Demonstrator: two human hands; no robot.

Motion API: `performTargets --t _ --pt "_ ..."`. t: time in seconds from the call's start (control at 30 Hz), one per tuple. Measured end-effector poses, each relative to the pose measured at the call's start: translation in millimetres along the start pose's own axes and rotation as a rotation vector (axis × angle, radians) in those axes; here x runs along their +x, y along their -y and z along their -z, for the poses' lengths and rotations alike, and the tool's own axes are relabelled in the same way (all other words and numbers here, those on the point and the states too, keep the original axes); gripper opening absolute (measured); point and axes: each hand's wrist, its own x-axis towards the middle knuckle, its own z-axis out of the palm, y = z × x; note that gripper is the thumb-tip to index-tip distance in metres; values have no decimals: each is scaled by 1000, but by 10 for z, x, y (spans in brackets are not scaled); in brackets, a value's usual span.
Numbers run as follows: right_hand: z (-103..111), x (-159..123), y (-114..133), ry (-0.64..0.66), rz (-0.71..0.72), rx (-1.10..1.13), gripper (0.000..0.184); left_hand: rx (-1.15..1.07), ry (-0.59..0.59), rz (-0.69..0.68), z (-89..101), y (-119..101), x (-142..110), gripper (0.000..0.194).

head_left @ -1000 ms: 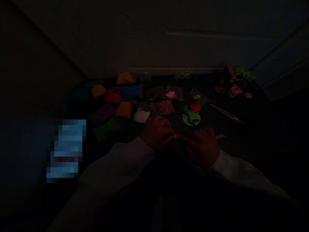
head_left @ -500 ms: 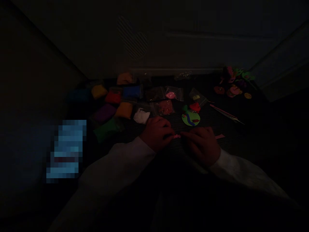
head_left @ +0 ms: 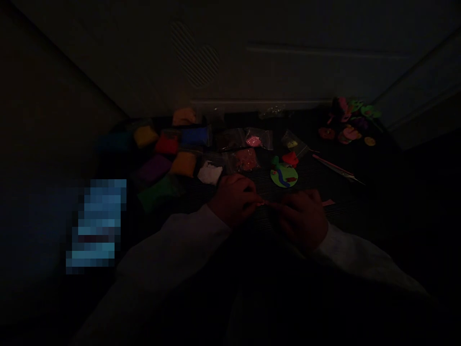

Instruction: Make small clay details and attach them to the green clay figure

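The scene is very dark. My left hand (head_left: 235, 199) is closed in a pinch at a small piece of pink modelling clay (head_left: 260, 203), low over the dark table. From the other side my right hand (head_left: 303, 218) points its fingers at the same piece, their tips touching or nearly touching it. Those fingers are pressed together, and what they hold is hidden. A flat pink end (head_left: 328, 203) shows beyond the right hand; I cannot tell whether it is held or lies on the table. Just behind the hands lies a round green clay disc (head_left: 284, 176) with blue and red pieces on it.
Several clay packets, among them a green packet (head_left: 158, 193), a white packet (head_left: 210, 173) and a blue packet (head_left: 194, 136), lie at the left. Slender pink-and-white tools (head_left: 336, 168) lie at the right, colourful clay figures (head_left: 351, 117) behind them. A pixelated bright patch (head_left: 99, 223) glows far left.
My right hand's fingertips have moved slightly left, onto or close against the pink clay, closing the gap between the hands. The view has shifted a little; the other things stay in place.
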Motion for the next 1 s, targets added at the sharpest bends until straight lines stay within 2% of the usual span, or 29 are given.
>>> performTargets --t 0.23,0.47,1.0 --pt "-23 13 8 45 1 -70 37 28 16 -20 -3 9 -4 19" --pt "-15 -1 -1 0 2 -29 34 27 25 -17 -10 15 -7 19" --pt "-19 3 7 15 -9 -50 35 55 32 -53 9 1 -13 22"
